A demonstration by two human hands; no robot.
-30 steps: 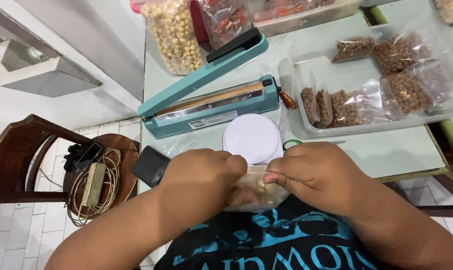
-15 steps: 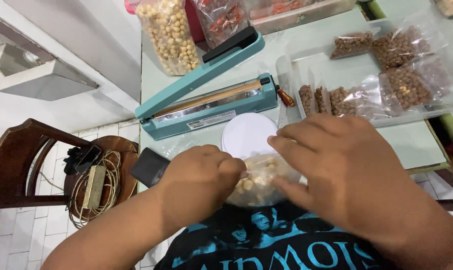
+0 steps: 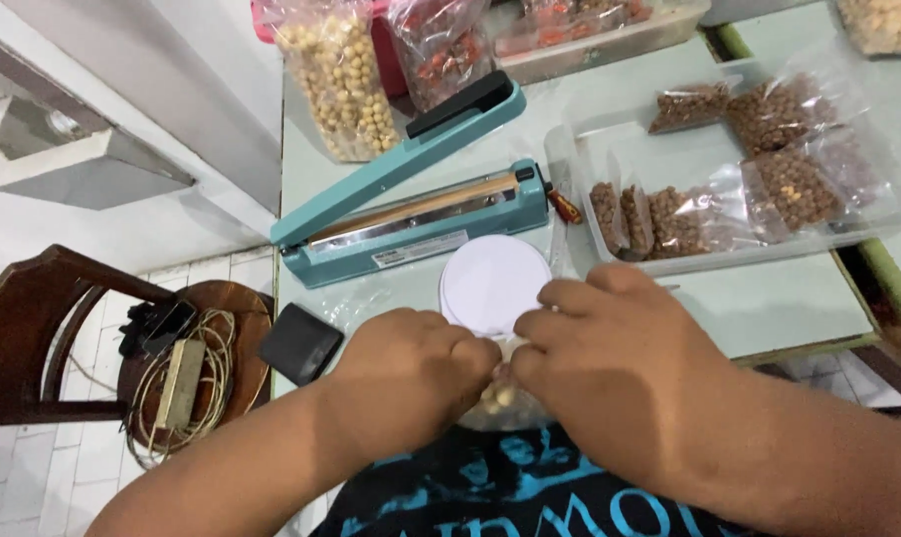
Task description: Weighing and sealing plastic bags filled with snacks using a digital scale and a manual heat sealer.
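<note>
Right now both of my hands meet at the lower middle of the frame, pinched together over a small clear bag of pale round nuts [image 3: 498, 396]. My left hand [image 3: 411, 373] is curled into a closed fist on the bag's left side, and my right hand [image 3: 610, 373] has thumb and fingers pressed shut on its top edge, so very little of the bag shows between them. It sits at the near edge of the pale green table [image 3: 769, 308], just in front of the white round scale [image 3: 492, 280]. As I judge it, this bag is filled and its mouth gathered but not yet sealed, since the teal impulse sealer [image 3: 421, 214] stands at centre frame with its arm raised and nothing under it. Toward the upper right, a clear tray [image 3: 610, 254] already holds several packed bags of brown nuts [image 3: 769, 189], so part of the batch looks done. A large bag of pale nuts [image 3: 339, 80] at top centre-left suggests more remains. A black phone [image 3: 299, 344] lies left of my left hand.
</note>
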